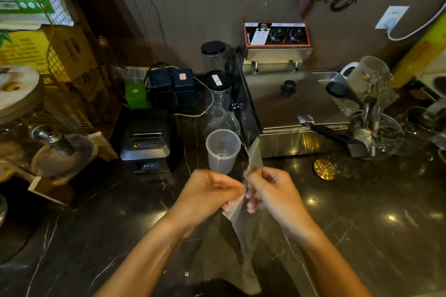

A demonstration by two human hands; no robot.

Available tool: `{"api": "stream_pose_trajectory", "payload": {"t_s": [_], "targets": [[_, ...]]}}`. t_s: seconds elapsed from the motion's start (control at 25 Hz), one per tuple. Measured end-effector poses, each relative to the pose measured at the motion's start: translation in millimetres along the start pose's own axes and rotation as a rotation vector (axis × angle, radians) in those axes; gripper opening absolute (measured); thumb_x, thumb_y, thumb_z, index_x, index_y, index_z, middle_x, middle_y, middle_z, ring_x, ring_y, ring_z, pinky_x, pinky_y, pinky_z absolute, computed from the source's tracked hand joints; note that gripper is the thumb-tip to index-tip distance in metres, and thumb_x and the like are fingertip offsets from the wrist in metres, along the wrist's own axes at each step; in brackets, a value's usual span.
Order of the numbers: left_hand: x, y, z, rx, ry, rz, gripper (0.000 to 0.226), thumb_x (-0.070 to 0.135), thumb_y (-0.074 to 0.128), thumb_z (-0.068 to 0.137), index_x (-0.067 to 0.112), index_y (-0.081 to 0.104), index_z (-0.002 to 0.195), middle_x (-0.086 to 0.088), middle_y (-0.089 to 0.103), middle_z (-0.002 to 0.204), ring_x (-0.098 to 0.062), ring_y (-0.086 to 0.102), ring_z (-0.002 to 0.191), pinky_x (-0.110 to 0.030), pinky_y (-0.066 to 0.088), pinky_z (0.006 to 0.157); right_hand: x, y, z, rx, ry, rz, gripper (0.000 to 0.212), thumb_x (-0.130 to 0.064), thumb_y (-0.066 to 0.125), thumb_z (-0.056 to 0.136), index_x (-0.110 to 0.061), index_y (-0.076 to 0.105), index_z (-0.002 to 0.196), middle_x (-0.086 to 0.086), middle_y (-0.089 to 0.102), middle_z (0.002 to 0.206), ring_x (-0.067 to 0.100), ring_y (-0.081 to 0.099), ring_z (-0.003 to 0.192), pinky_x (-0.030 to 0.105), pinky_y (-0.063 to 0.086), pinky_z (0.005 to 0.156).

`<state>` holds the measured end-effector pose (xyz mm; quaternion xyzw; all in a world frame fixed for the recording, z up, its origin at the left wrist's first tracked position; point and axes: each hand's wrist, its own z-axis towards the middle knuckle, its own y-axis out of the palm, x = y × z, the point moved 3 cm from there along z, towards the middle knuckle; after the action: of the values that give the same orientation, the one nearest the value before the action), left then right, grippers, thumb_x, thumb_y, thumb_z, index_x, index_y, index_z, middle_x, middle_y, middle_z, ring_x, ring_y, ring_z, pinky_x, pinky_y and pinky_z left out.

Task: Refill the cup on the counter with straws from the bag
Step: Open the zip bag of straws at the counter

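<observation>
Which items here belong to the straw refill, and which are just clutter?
In the job: cup, clear bag, left hand, right hand.

Lying about: receipt printer, fryer, carafe, whisk, gold disc.

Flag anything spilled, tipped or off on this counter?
Nothing spilled or tipped. The cup stands upright and empty on the counter, no straws in it. Both hands, left hand and right hand, pinch the clear bag; its contents are hard to make out.
</observation>
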<state>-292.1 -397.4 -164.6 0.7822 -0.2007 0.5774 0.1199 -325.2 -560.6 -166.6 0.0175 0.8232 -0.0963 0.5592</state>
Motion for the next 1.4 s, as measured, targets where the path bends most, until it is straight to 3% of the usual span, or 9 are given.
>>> {"api": "stream_pose_trajectory", "payload": {"t_s": [0.16, 0.32, 0.44, 0.6, 0.76, 1.0, 1.12, 1.28, 1.4], "targets": [[3, 10, -1, -0.033, -0.014, -0.063, 0.007, 0.004, 0.082, 0.084, 0.009, 0.085, 0.089, -0.009, 0.083, 0.084, -0.013, 0.077, 0.077, -0.019, 0.059, 0.069, 4, -2, -8, -0.081, 0.035, 0.087, 0.040, -0.035, 0.067, 0.099, 0.004, 0.067, 0.091, 0.020, 0.072, 0.070, 0.022, 0.068, 0.058, 0.033, 0.064, 0.056], [-1, 14, 2, -0.103, -0.092, -0.222, 0.015, 0.022, 0.088, 0.077, 0.012, 0.085, 0.088, -0.011, 0.082, 0.086, -0.015, 0.077, 0.079, -0.021, 0.059, 0.070, 1, -11, -11, -0.207, -0.016, 0.258, 0.037, -0.032, 0.066, 0.094, 0.005, 0.067, 0.092, 0.037, 0.064, 0.082, 0.028, 0.067, 0.068, 0.035, 0.063, 0.062], [-3, 16, 0, -0.176, -0.133, -0.375, 0.033, 0.033, 0.089, 0.072, 0.010, 0.083, 0.096, -0.013, 0.081, 0.094, -0.018, 0.077, 0.086, -0.024, 0.061, 0.076, -1, -14, -12, -0.257, -0.053, 0.299, 0.031, -0.030, 0.066, 0.089, 0.001, 0.067, 0.092, 0.026, 0.066, 0.082, 0.026, 0.066, 0.067, 0.037, 0.063, 0.063], [0, 14, -3, -0.145, -0.060, -0.253, 0.010, 0.018, 0.078, 0.090, 0.010, 0.081, 0.095, -0.014, 0.079, 0.084, -0.019, 0.077, 0.076, -0.023, 0.059, 0.068, 0, -11, -10, -0.202, -0.111, 0.144, 0.020, -0.012, 0.058, 0.103, -0.005, 0.069, 0.088, 0.016, 0.072, 0.077, 0.026, 0.068, 0.066, 0.041, 0.064, 0.065], [3, 11, -2, -0.096, -0.011, -0.115, 0.010, 0.010, 0.074, 0.093, 0.003, 0.081, 0.095, -0.020, 0.081, 0.088, -0.027, 0.079, 0.077, -0.027, 0.063, 0.069, -1, -11, -11, -0.196, -0.112, 0.040, 0.024, -0.005, 0.054, 0.105, -0.003, 0.070, 0.087, 0.014, 0.071, 0.077, 0.028, 0.068, 0.068, 0.044, 0.064, 0.068], [5, 14, -3, -0.027, 0.123, -0.158, 0.023, -0.001, 0.073, 0.092, 0.018, 0.085, 0.098, -0.007, 0.084, 0.093, -0.016, 0.080, 0.088, -0.022, 0.061, 0.076, -5, -15, -14, -0.148, -0.108, 0.020, 0.024, -0.019, 0.059, 0.105, -0.002, 0.068, 0.092, 0.008, 0.069, 0.072, 0.023, 0.066, 0.057, 0.032, 0.060, 0.053], [6, 17, -3, -0.125, 0.165, -0.169, 0.033, -0.004, 0.076, 0.088, 0.022, 0.083, 0.107, -0.004, 0.084, 0.101, -0.017, 0.079, 0.100, -0.021, 0.059, 0.085, -6, -16, -18, -0.137, -0.086, -0.006, 0.026, -0.019, 0.059, 0.105, -0.005, 0.066, 0.085, 0.010, 0.070, 0.069, 0.023, 0.065, 0.051, 0.033, 0.060, 0.050], [3, 13, -6, -0.199, 0.050, -0.017, 0.020, 0.015, 0.084, 0.085, 0.019, 0.080, 0.105, -0.003, 0.083, 0.092, -0.011, 0.079, 0.083, -0.018, 0.059, 0.071, -4, -19, -17, -0.027, -0.124, 0.028, 0.028, -0.002, 0.056, 0.102, -0.006, 0.066, 0.076, 0.012, 0.072, 0.066, 0.025, 0.069, 0.056, 0.032, 0.061, 0.052], [4, 14, -9, -0.160, 0.093, 0.044, 0.011, 0.015, 0.081, 0.088, 0.014, 0.081, 0.099, -0.006, 0.082, 0.086, -0.015, 0.078, 0.076, -0.020, 0.060, 0.067, -3, -19, -19, -0.026, -0.144, -0.022, 0.027, -0.007, 0.060, 0.101, -0.008, 0.068, 0.075, 0.010, 0.072, 0.064, 0.021, 0.069, 0.053, 0.025, 0.056, 0.049]]}}
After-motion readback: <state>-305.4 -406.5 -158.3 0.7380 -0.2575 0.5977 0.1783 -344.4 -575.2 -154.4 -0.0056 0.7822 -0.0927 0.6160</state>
